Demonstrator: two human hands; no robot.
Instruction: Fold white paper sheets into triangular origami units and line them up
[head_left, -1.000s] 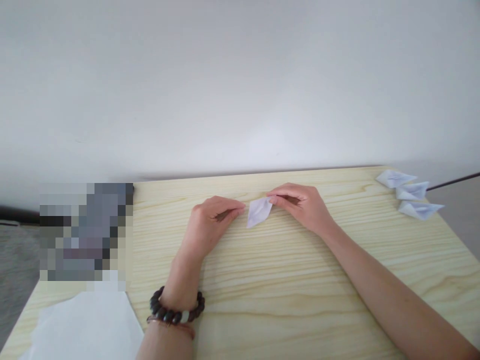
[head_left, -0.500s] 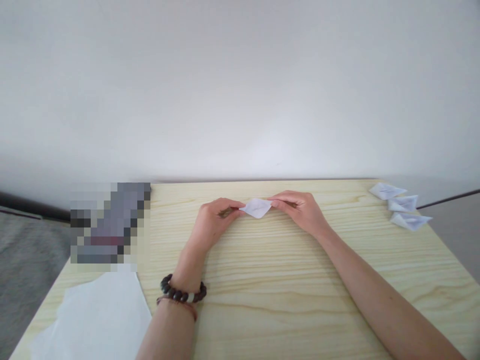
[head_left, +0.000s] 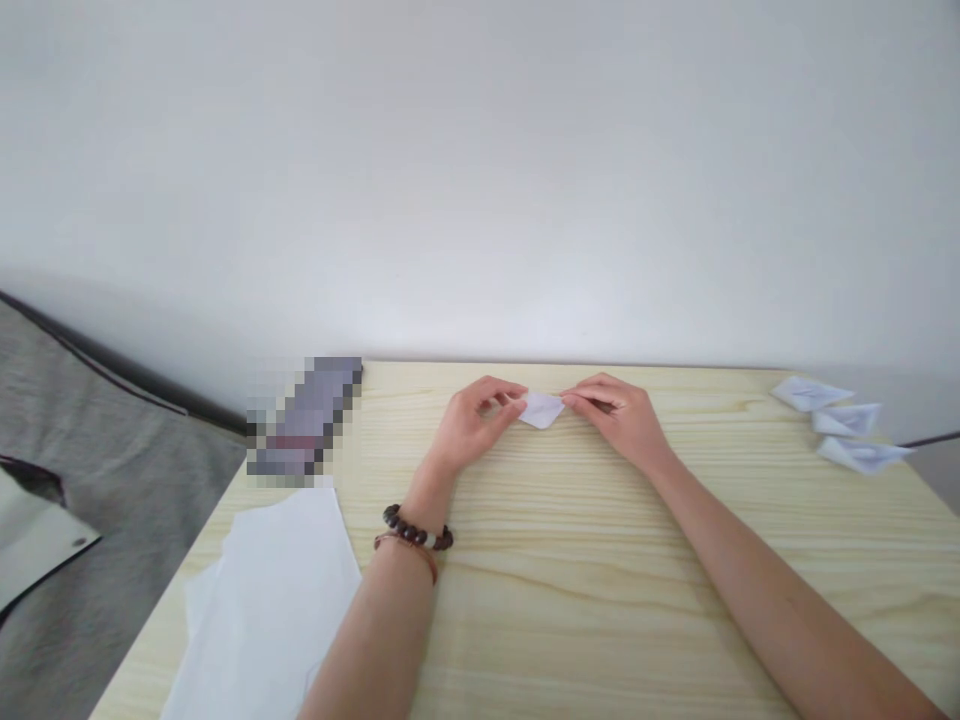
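A small folded white paper piece [head_left: 541,409] is held just above the far part of a light wooden table [head_left: 585,560]. My left hand [head_left: 476,425] pinches its left tip, fingers curled, with a dark bead bracelet on the wrist. My right hand [head_left: 619,415] pinches its right tip with thumb and forefinger. Both forearms reach in from the near edge.
Three folded white paper boats [head_left: 844,425] lie in a row at the far right corner. Loose white paper sheets [head_left: 277,610] lie at the near left. A blurred-out object [head_left: 304,420] sits at the far left corner. A white wall stands behind; grey floor lies to the left.
The paper piece went from hanging in my right hand alone to being pinched at both tips by both hands. The view has shifted, so everything sits further right.
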